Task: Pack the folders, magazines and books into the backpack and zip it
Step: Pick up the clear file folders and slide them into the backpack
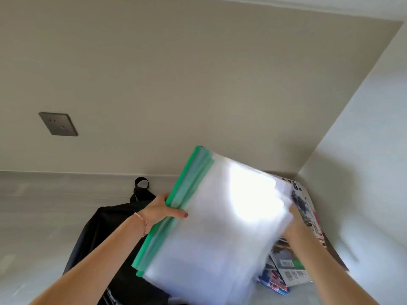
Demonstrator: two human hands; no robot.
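Your black fabric backpack (105, 234) lies slumped on the pale grey floor (44, 205) at about 7 o'clock, its carry loop toward the wall; you cannot tell what is inside it. You hold a stack of translucent plastic folders (220, 227) with green spines lifted above it, glossy and catching glare. Your left hand (160, 209) pinches the green spine edge, thumb on top. Your right hand (294, 223) grips the opposite edge, mostly hidden behind the sheets. Glossy magazines (293, 267) lie at 4 o'clock, against the wall.
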